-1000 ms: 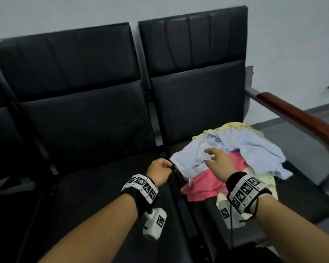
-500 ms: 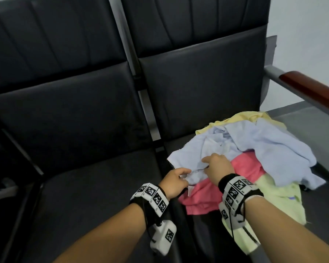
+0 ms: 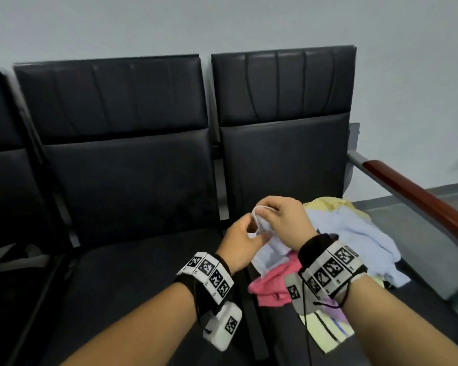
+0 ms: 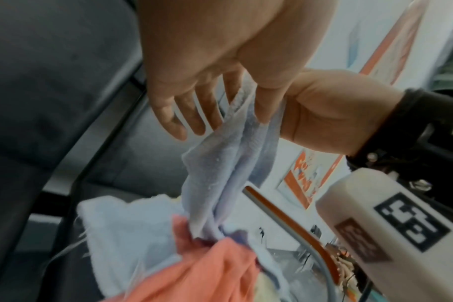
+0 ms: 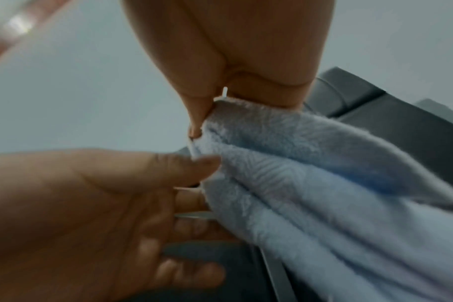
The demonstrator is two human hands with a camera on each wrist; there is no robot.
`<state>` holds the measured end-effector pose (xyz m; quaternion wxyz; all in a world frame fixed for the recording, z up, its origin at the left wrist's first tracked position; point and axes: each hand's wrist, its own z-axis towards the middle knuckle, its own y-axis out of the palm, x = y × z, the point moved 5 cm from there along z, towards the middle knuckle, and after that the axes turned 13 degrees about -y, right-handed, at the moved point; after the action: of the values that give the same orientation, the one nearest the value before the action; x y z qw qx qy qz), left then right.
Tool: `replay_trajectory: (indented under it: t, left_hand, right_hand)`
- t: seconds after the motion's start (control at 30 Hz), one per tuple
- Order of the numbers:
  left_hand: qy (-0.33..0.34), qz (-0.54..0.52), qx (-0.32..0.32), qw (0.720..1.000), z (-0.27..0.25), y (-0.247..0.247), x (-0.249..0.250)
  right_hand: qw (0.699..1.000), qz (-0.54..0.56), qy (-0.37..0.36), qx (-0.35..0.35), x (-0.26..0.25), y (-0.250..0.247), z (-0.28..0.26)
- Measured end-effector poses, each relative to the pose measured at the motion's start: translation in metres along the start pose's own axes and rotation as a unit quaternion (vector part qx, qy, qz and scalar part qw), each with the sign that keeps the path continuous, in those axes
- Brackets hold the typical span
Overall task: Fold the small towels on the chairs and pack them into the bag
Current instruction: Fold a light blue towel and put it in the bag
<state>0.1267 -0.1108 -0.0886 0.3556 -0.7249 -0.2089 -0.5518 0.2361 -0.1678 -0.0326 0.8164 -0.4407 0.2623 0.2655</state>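
A light blue towel (image 3: 270, 253) hangs from both hands above the gap between two black seats, its lower end still on the heap. My right hand (image 3: 265, 211) pinches its top edge between thumb and finger (image 5: 207, 106). Just below and to the left, my left hand (image 3: 251, 231) pinches the same edge, thumb (image 5: 194, 163) on the cloth and fingers under it. In the left wrist view the towel (image 4: 220, 173) droops to the heap. On the right seat the heap holds a pink towel (image 3: 273, 283), another blue towel (image 3: 360, 239), a yellow towel (image 3: 325, 203) and a pale green towel (image 3: 325, 328).
The middle seat (image 3: 130, 273) is bare black leather. A wooden armrest (image 3: 421, 199) on a grey metal frame bounds the right seat. A dark thing with grey straps (image 3: 16, 257) lies on the far-left seat; I cannot tell what it is. A grey wall stands behind.
Both hands have risen from the heap, lifting the blue towel's edge. The left hand has moved right to meet the right hand. My view has tilted up.
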Motion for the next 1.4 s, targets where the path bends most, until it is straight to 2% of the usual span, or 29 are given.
replay_trajectory:
  t: [0.13,0.37,0.53,0.63,0.77,0.87,0.97,1.07,1.17,1.23,1.33,1.4]
  left_hand:
    - [0.049,-0.045,0.005,0.998,-0.057,-0.050,0.036]
    - [0.048,-0.058,0.142,0.987,-0.148,-0.189,0.018]
    - [0.028,-0.049,0.202,0.978,-0.209,-0.269,-0.027]
    - [0.003,-0.039,0.227,0.973,-0.240,-0.303,-0.060]
    - [-0.028,-0.054,0.266,0.962,-0.269,-0.335,-0.093]
    - [-0.047,-0.048,0.286,0.956,-0.277,-0.352,-0.108]
    - [-0.071,-0.040,0.293,0.953,-0.277,-0.356,-0.120]
    - [-0.090,0.032,0.280,0.955,-0.275,-0.347,-0.125]
    - [-0.053,0.070,0.184,0.979,-0.273,-0.321,-0.111]
    - [-0.025,0.115,0.133,0.984,-0.268,-0.303,-0.096]
    - [0.001,0.158,0.175,0.972,-0.266,-0.298,-0.079]
    - [0.007,0.129,0.202,0.971,-0.268,-0.303,-0.075]
  right_hand:
    - [0.998,0.015,-0.059,-0.011,-0.085,0.013,0.009]
    - [0.990,0.036,-0.115,-0.071,-0.192,0.082,0.005]
    - [0.977,0.007,-0.114,-0.181,-0.225,0.172,-0.014]
    - [0.979,0.017,-0.100,-0.179,-0.234,0.208,-0.016]
    - [0.979,-0.033,-0.100,-0.175,-0.241,0.241,-0.016]
    - [0.974,-0.059,-0.085,-0.200,-0.241,0.253,-0.018]
    - [0.980,-0.032,-0.065,-0.185,-0.239,0.249,-0.019]
    - [0.982,0.007,-0.089,-0.168,-0.249,0.246,-0.023]
    - [0.972,0.064,-0.127,-0.188,-0.268,0.253,-0.031]
    - [0.968,0.074,-0.146,-0.192,-0.277,0.259,-0.034]
    - [0.972,0.086,-0.149,-0.160,-0.277,0.260,-0.036]
    - [0.974,0.089,-0.140,-0.154,-0.269,0.258,-0.037]
